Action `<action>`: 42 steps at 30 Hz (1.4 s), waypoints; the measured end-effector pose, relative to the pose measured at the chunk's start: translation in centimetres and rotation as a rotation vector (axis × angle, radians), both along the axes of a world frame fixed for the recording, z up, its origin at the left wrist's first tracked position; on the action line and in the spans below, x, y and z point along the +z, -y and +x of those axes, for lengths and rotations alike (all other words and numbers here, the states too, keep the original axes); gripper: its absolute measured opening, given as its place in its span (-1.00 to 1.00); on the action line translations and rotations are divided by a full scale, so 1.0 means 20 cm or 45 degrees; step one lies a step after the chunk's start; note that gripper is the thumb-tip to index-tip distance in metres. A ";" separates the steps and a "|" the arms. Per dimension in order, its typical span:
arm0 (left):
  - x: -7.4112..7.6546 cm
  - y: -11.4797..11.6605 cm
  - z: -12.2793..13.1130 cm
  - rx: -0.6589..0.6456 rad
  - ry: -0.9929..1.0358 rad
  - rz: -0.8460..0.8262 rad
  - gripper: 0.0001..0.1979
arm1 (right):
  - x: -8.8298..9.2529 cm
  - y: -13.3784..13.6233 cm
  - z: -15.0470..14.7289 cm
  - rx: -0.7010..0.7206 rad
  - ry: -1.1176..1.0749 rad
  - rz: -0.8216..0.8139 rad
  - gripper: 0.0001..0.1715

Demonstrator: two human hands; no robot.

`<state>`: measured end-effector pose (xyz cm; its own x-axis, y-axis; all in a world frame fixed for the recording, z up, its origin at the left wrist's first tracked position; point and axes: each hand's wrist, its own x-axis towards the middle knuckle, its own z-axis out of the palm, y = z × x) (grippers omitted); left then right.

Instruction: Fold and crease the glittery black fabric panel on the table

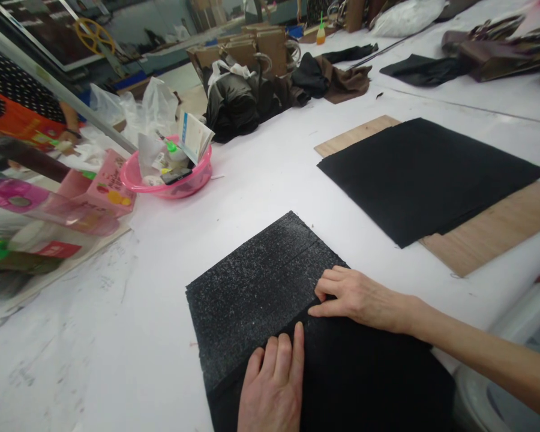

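Observation:
A black sheet (261,282) lies before me on the white table, its far part speckled with pale dots. Over its near part is a plain black layer (369,366), whose edge runs slantwise across the speckled surface. My left hand (274,381) rests on that edge with its fingers stretched out flat. Farther along the same edge, my right hand (357,299) has its fingers curled and its thumb against the black layer, pinching it. What lies under the curled fingers is hidden.
More black sheets (427,174) lie on a wooden board (486,231) at the right. A pink basin (175,189) holds bottles and a booklet. Dark bags (238,105) stand behind. At the left are a plastic bottle (49,204) and a person in an orange apron (18,120).

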<state>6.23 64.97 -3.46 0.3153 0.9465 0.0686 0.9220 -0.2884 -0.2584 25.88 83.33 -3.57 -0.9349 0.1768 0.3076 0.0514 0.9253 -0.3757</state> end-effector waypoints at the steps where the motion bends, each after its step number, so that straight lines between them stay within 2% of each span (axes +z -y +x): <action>1: 0.01 -0.01 0.00 -0.002 0.005 -0.017 -0.44 | 0.00 0.00 0.00 -0.001 0.006 0.007 -0.73; 5: 0.04 -0.05 0.03 -0.008 0.038 0.013 -0.50 | 0.00 0.00 0.00 -0.001 0.021 0.023 -0.73; 8: 0.02 -0.08 0.06 -0.009 0.029 0.073 -0.56 | -0.01 0.00 0.00 0.006 0.025 0.023 -0.73; 12: -0.01 -0.09 0.09 -0.013 0.000 0.119 -0.52 | -0.02 -0.01 -0.01 -0.009 -0.032 -0.019 -0.71; 16: -0.01 -0.10 0.09 -0.014 0.041 0.149 -0.52 | -0.03 -0.04 0.01 -0.030 -0.111 -0.125 -0.71; 30: 0.03 -0.11 0.07 0.013 0.062 -0.053 -0.39 | -0.03 -0.05 0.08 -0.064 -0.093 -0.107 -0.68; 37: 0.03 -0.15 0.09 0.002 0.147 -0.041 -0.46 | -0.02 -0.06 0.07 -0.050 -0.020 -0.016 -0.77; 42: 0.05 -0.17 0.11 -0.034 0.106 -0.082 -0.46 | -0.01 -0.06 0.08 -0.038 0.013 0.055 -0.80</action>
<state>8.37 68.45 -2.39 0.3365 0.9410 0.0352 0.9311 -0.3269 -0.1618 27.42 84.46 -3.80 -0.9325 0.1912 0.3063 0.0826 0.9388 -0.3344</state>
